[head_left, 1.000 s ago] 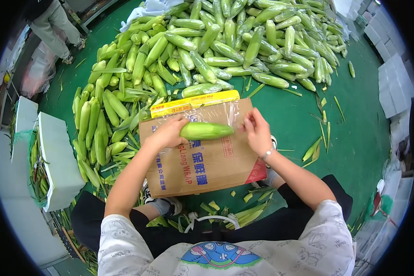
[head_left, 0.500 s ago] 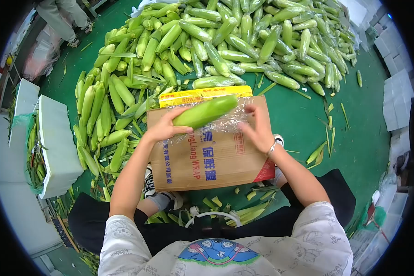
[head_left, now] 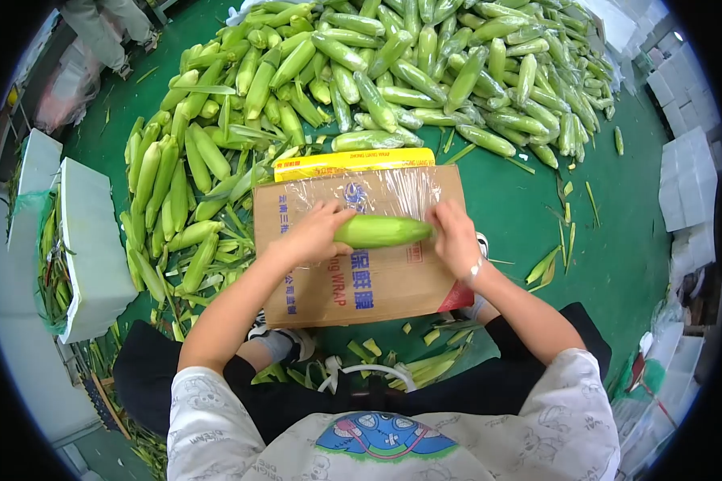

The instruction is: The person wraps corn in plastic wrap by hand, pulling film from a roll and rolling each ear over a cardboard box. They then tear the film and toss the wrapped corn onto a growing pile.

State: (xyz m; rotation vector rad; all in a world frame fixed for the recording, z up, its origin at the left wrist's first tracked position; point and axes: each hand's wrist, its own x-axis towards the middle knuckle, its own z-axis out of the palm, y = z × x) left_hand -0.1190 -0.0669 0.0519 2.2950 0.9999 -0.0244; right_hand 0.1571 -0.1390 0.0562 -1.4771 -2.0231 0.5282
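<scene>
A green ear of corn (head_left: 383, 231) lies crosswise above the cardboard box (head_left: 313, 280), between my two hands. My left hand (head_left: 322, 232) is wrapped round its left end. At its right tip, my right hand (head_left: 455, 232) has its fingers pressed together on clear plastic film (head_left: 413, 192). The film stretches over the upper part of the box, from the yellow wrap box (head_left: 353, 163) at the far edge.
Unwrapped corn (head_left: 164, 184) is heaped at the left, and film-wrapped corn (head_left: 465, 80) at the top and right. A white foam box (head_left: 96, 248) holds husks at the left. Loose husks (head_left: 542, 264) lie on the green floor. Another person's legs (head_left: 108, 28) show at the upper left.
The corn has come down toward me and now lies nearly level. My left hand moved right and down with it. My right hand has closed on the film, which is now stretched over the box.
</scene>
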